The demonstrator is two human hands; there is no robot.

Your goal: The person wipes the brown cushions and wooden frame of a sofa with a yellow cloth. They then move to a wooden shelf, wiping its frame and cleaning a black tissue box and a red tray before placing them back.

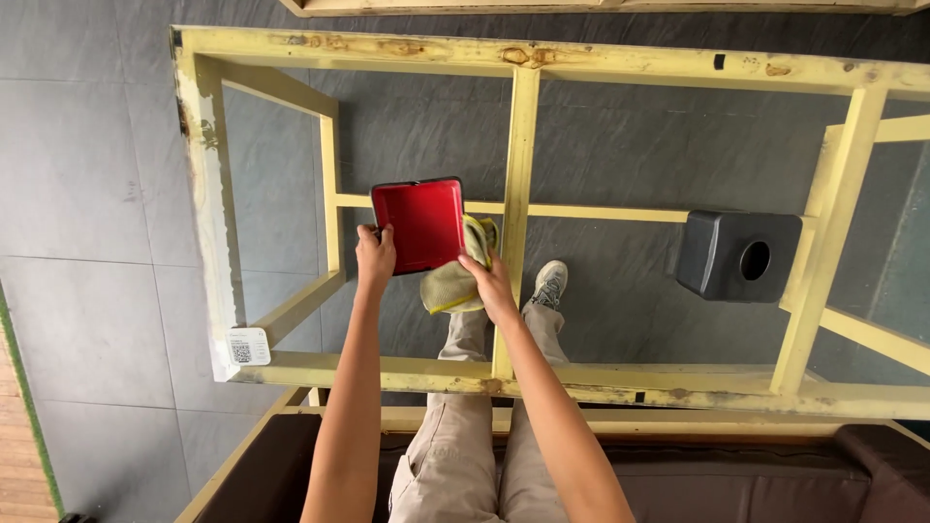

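Both arms are bare with no sleeves showing, no watch or rings on the left hand (375,256) or right hand (491,283). Wearing baggy khaki cotton trousers (455,455) and a scuffed grey-white lace-up sneaker (549,284).

A pale yellow wooden frame (520,145) with glass panels is standing over a dark grey tiled floor (87,194). A dark grey box (722,254) with a round hole is sitting on the glass at the right. A small white card (247,346) is lying at the frame's near left corner. A brown sofa (736,479) is showing below.
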